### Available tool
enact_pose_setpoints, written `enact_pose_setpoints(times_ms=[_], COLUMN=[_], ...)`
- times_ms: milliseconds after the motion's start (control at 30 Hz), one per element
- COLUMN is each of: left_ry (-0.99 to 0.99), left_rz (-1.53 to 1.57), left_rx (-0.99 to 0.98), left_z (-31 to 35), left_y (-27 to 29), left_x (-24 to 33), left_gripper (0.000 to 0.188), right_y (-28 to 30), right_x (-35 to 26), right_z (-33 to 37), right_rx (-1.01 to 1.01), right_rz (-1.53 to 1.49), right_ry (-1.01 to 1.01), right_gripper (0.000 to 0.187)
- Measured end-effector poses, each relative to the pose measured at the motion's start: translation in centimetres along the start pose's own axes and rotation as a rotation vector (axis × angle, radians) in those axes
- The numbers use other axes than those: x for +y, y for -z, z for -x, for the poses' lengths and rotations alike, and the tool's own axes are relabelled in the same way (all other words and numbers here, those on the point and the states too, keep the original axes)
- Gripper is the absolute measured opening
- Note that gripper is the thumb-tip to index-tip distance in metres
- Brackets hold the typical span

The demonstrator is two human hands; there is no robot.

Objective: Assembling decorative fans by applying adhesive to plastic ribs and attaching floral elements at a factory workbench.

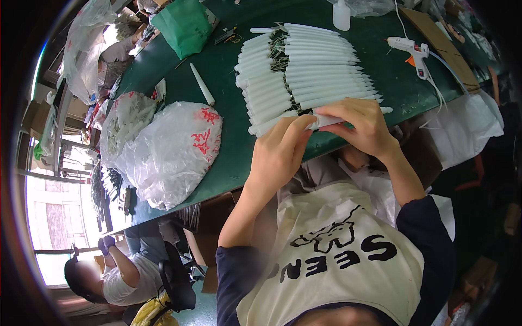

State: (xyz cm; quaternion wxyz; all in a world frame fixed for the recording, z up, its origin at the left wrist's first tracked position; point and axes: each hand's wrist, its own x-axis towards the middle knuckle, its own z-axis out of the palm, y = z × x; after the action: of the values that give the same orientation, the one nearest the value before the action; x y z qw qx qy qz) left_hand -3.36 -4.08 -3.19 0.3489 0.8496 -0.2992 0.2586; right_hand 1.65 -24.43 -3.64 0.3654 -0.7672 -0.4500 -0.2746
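Close to the table's near edge, my left hand (pixel 277 144) and my right hand (pixel 361 125) meet with fingers pinched on a white tapered candle-like stick (pixel 325 120). Much of that stick is hidden under my fingers. Just beyond them, many similar white sticks (pixel 321 70) lie side by side in two rows, pointed ends to the right in the right-hand row. Dark green wiry pieces (pixel 279 51) run between the rows where the ends meet. A single loose white stick (pixel 202 84) rests on the table to the left.
The dark green table (pixel 228 136) carries clear plastic bags (pixel 168 157) at left, a green bag (pixel 184 27) and scissors (pixel 234 38) farther back. A white glue gun (pixel 414 53) with cords and a white bottle (pixel 341 15) stand right. A co-worker (pixel 130 277) sits lower left.
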Motion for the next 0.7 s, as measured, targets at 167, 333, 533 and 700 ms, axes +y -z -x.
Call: enact_pose_setpoints(times_ms=[167, 333, 533, 700], left_ry=[-0.006, 0.045, 0.067, 0.093], left_rz=[0.001, 0.043, 0.098, 0.03], left_rx=[-0.072, -0.099, 0.012, -0.077], left_z=[-0.06, 0.1, 0.43, 0.52], left_y=[0.55, 0.5, 0.0, 0.68], left_x=[-0.18, -0.24, -0.49, -0.37], left_gripper=[0.03, 0.028, 0.027, 0.027], right_y=[-0.12, -0.42, -0.59, -0.55], right_x=[-0.24, -0.35, -0.61, -0.94], right_z=[0.0, 0.1, 0.01, -0.26], right_rx=[0.03, 0.071, 0.074, 0.078], right_rz=[0.0, 0.027, 0.129, 0.313], right_ry=[0.037, 0.042, 0.069, 0.128], right_gripper=[0.03, 0.03, 0.026, 0.023])
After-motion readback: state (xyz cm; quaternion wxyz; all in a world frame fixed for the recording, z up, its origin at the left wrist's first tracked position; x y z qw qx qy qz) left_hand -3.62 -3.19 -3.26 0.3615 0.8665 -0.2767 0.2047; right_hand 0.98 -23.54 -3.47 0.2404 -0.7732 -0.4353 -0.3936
